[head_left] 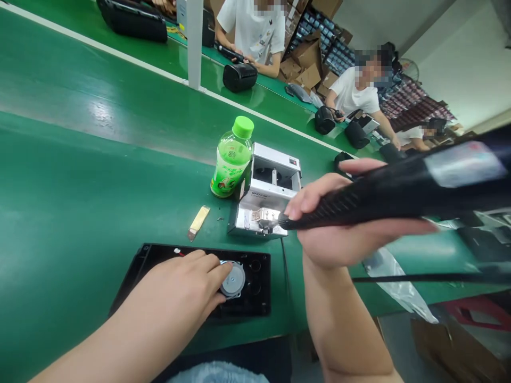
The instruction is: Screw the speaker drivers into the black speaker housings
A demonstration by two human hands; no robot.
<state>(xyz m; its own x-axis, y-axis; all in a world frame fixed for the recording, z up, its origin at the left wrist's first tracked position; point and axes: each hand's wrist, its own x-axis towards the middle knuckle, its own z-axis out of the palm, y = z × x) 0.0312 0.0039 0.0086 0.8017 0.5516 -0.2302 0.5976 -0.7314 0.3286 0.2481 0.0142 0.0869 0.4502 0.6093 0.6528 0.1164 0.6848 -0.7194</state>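
My right hand (339, 229) grips a black electric screwdriver (383, 199), which is tilted with its tip at the front of a silver screw feeder (275, 170). My left hand (187, 282) is over a black plastic housing (261, 290) lying flat on the green bench. Its thumb and fingers close on the edge of a round grey speaker (233, 279) inside that housing. A small white connector (177, 250) with a red wire shows above my knuckles. My left hand and forearm hide much of the housing's left half.
A green-capped bottle (232, 159) stands against the feeder's left side, and a yellow box cutter (198, 223) lies near it. A plastic bag (399, 287) lies to the right. Across the bench, several people (251, 32) handle black speaker units (239, 77). A white post (195, 42) rises from the bench.
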